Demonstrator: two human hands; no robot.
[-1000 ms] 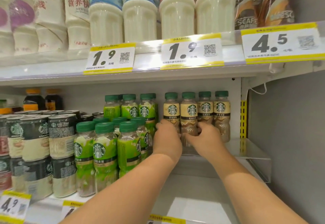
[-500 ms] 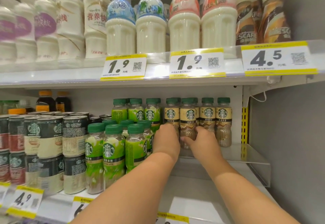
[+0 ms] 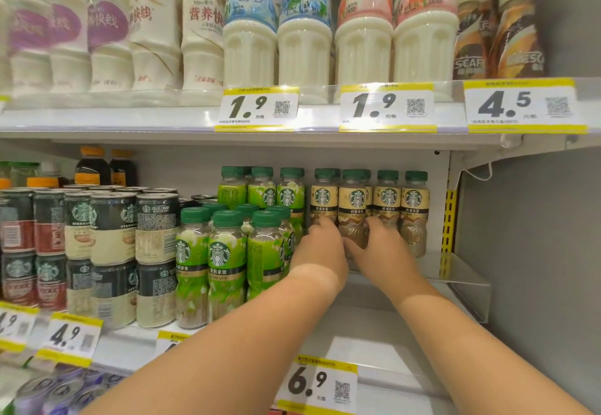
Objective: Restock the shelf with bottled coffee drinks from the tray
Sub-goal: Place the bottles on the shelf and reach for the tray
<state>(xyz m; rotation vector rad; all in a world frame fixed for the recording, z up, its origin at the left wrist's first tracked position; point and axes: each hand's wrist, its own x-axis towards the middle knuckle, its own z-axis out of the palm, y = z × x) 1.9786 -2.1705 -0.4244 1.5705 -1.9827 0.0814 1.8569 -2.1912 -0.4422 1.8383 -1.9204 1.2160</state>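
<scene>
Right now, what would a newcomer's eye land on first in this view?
Probably both hands, the left hand and right hand, reaching deep into the middle shelf and closing around a beige-labelled coffee bottle in the back row. Next, the block of green-labelled bottles just left of them, and the big yellow-edged 6.9 price tag at the shelf's front edge below.

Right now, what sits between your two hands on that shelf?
In the head view, one cream-label coffee bottle stands between the left hand and right hand, fingers of both against its lower body; nothing else lies between them.
</scene>
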